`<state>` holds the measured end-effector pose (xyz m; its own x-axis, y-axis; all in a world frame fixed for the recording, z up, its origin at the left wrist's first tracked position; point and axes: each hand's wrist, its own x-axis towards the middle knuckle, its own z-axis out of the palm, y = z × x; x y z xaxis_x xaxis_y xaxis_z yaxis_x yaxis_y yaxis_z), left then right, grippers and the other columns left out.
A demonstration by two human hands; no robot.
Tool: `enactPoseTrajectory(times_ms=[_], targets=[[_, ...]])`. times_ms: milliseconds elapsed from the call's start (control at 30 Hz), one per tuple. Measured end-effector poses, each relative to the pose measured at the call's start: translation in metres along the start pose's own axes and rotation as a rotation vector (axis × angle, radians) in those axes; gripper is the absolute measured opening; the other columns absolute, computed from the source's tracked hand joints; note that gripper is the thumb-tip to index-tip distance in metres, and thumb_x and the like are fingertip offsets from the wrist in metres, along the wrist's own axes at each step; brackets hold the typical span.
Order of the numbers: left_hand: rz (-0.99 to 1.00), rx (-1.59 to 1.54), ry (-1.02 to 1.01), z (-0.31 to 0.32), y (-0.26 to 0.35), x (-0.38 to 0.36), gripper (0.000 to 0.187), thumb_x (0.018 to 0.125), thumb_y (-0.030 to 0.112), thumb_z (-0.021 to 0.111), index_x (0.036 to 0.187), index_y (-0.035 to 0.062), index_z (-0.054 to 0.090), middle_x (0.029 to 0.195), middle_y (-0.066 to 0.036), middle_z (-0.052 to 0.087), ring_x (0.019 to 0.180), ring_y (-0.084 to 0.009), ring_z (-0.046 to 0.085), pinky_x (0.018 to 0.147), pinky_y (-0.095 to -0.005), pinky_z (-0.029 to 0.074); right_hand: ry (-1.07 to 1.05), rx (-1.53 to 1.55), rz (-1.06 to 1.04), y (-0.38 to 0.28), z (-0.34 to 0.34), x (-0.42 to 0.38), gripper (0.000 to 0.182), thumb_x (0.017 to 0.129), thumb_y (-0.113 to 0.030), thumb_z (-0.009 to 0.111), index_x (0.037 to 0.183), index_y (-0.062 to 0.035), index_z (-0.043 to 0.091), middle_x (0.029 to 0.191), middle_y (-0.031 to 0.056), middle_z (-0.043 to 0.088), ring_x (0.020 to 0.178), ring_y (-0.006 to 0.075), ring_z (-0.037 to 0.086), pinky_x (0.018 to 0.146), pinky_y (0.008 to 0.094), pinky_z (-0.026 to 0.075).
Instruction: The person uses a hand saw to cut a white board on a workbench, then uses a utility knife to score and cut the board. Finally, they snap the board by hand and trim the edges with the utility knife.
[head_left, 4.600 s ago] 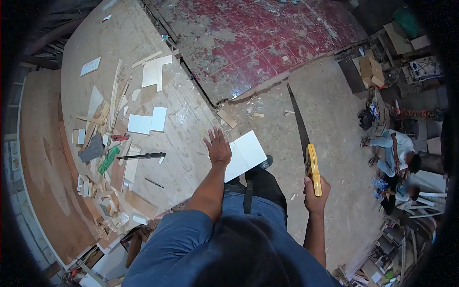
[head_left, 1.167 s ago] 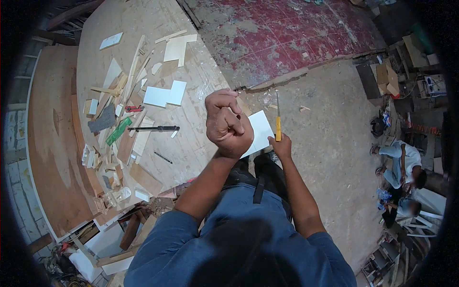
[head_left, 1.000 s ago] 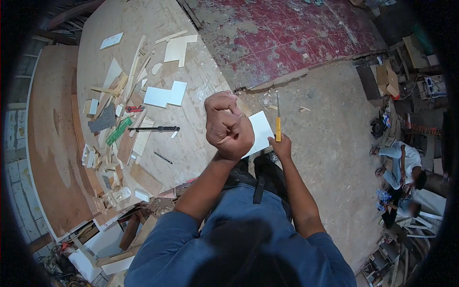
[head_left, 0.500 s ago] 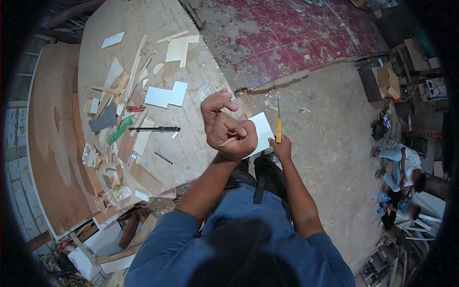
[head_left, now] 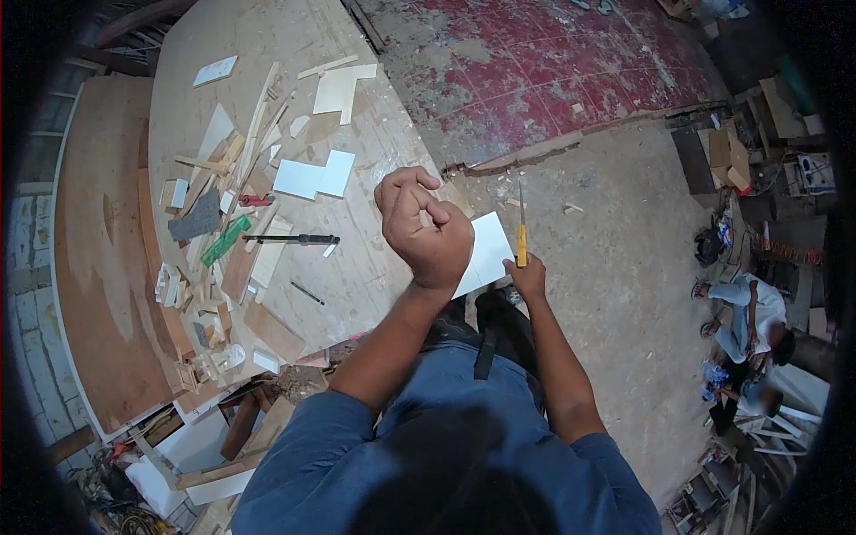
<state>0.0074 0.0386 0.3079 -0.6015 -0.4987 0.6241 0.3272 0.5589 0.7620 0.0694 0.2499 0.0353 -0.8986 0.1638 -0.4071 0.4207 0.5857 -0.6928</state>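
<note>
- Scuffed wooden worktable (head_left: 352,290) fills the left side, strewn with wood scraps and white offcuts (head_left: 300,178); bare concrete floor (head_left: 624,294) spreads to the right, where a person in a white shirt (head_left: 765,310) sits.
- Most changed is the left hand (head_left: 428,227): earlier it lay spread flat on the white board (head_left: 490,245), and now it is raised and curled toward the camera. In the last half second its forefinger has folded in further, leaving little gap to the thumb. Nothing shows inside it.
- Right hand (head_left: 528,275) has also moved: the saw (head_left: 522,242), held well out to the side earlier, is now close by the board's right edge. The fingers stay closed round its yellow handle, the thumb near the board's corner; whether blade or thumb touches the board, one cannot tell.
- White board sits by the table's edge, above the person's legs, partly hidden by the left hand. A faint line crosses it. What bears its weight is unclear.
- For the work, this likely means a pause: the left palm no longer steadies the board, and the saw seems idle.
</note>
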Motion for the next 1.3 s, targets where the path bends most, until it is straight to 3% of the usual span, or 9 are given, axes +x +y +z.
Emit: enactPoseTrajectory(times_ms=[67, 133, 267, 333, 367, 433, 533, 767, 1300], targets=[[-0.028, -0.011, -0.006, 0.001, -0.003, 0.000, 0.023, 0.061, -0.013, 0.048, 0.066, 0.0067, 0.036, 0.086, -0.013, 0.058, 0.082, -0.0292, 0.053, 0.083, -0.0394, 0.042, -0.002, 0.007, 0.000, 0.003, 0.002, 0.002, 0.028, 0.079, -0.023, 0.082, 0.083, 0.0003, 0.067, 0.074, 0.0130, 0.070, 0.066, 0.0238, 0.066, 0.068, 0.0392, 0.053], [-0.145, -0.029, -0.039, 0.002, -0.008, -0.002, 0.022, 0.065, -0.014, 0.045, 0.076, 0.0046, 0.040, 0.095, -0.015, 0.057, 0.098, -0.0275, 0.058, 0.097, -0.0368, 0.043, -0.003, 0.012, 0.001, 0.003, 0.001, 0.004, 0.028, 0.078, -0.023, 0.082, 0.083, 0.0003, 0.067, 0.074, 0.0132, 0.070, 0.066, 0.0239, 0.066, 0.068, 0.0391, 0.053], [-0.231, 0.004, -0.120, 0.015, -0.091, -0.046, 0.024, 0.070, -0.007, 0.051, 0.092, 0.0028, 0.050, 0.103, -0.017, 0.060, 0.107, -0.0315, 0.057, 0.102, -0.0417, 0.040, -0.018, -0.013, -0.015, 0.005, 0.004, 0.011, 0.029, 0.078, -0.023, 0.083, 0.085, 0.0007, 0.067, 0.076, 0.0138, 0.071, 0.068, 0.0240, 0.068, 0.068, 0.0392, 0.053], [-0.391, 0.423, -0.559, 0.014, -0.138, -0.083, 0.039, 0.081, 0.013, 0.064, 0.116, 0.0027, 0.053, 0.125, -0.022, 0.055, 0.125, -0.0401, 0.048, 0.106, -0.0528, 0.034, -0.006, -0.016, -0.009, 0.004, 0.003, 0.015, 0.030, 0.078, -0.023, 0.084, 0.085, 0.0010, 0.067, 0.077, 0.0141, 0.071, 0.069, 0.0248, 0.068, 0.068, 0.0395, 0.054], [-0.386, 0.416, -0.557, 0.011, -0.162, -0.108, 0.039, 0.081, 0.013, 0.064, 0.116, 0.0027, 0.053, 0.125, -0.022, 0.055, 0.125, -0.0401, 0.048, 0.106, -0.0528, 0.034, -0.006, -0.039, -0.020, 0.002, 0.001, 0.014, 0.031, 0.077, -0.024, 0.084, 0.086, 0.0010, 0.067, 0.077, 0.0147, 0.071, 0.070, 0.0260, 0.069, 0.069, 0.0401, 0.054], [-0.327, 0.688, -0.808, -0.004, -0.190, -0.158, 0.068, 0.089, 0.038, 0.066, 0.140, -0.0003, 0.043, 0.149, -0.026, 0.039, 0.143, -0.0452, 0.030, 0.115, -0.0623, 0.023, -0.001, -0.065, -0.030, -0.003, -0.005, 0.011, 0.032, 0.077, -0.024, 0.084, 0.086, 0.0011, 0.067, 0.078, 0.0152, 0.071, 0.071, 0.0272, 0.070, 0.070, 0.0407, 0.054], [-0.341, 0.792, -0.932, -0.026, -0.180, -0.182, 0.087, 0.092, 0.054, 0.058, 0.151, -0.0043, 0.030, 0.159, -0.030, 0.024, 0.150, -0.0481, 0.016, 0.117, -0.0671, 0.011, -0.017, -0.054, -0.069, -0.002, -0.011, 0.009, 0.034, 0.076, -0.026, 0.085, 0.089, 0.0013, 0.069, 0.081, 0.0173, 0.072, 0.074, 0.0290, 0.071, 0.071, 0.0412, 0.055], [-0.172, 0.829, -1.047, -0.041, -0.187, -0.210, 0.094, 0.092, 0.061, 0.051, 0.153, -0.0069, 0.028, 0.162, -0.031, 0.016, 0.152, -0.0456, 0.009, 0.117, -0.0689, 0.005, -0.012, 0.011, 0.027, 0.004, -0.013, -0.001, 0.035, 0.076, -0.026, 0.084, 0.091, 0.0021, 0.070, 0.081, 0.0164, 0.072, 0.073, 0.0276, 0.070, 0.070, 0.0403, 0.055], [-0.176, 0.952, -1.016, -0.013, -0.191, -0.207, 0.086, 0.096, 0.060, 0.044, 0.155, -0.0004, 0.028, 0.164, -0.026, 0.017, 0.152, -0.0465, 0.008, 0.111, -0.0778, 0.006, 0.045, 0.039, -0.010, 0.008, -0.014, 0.008, 0.031, 0.076, -0.023, 0.084, 0.085, 0.0014, 0.067, 0.073, 0.0107, 0.068, 0.066, 0.0207, 0.064, 0.064, 0.0371, 0.052]])
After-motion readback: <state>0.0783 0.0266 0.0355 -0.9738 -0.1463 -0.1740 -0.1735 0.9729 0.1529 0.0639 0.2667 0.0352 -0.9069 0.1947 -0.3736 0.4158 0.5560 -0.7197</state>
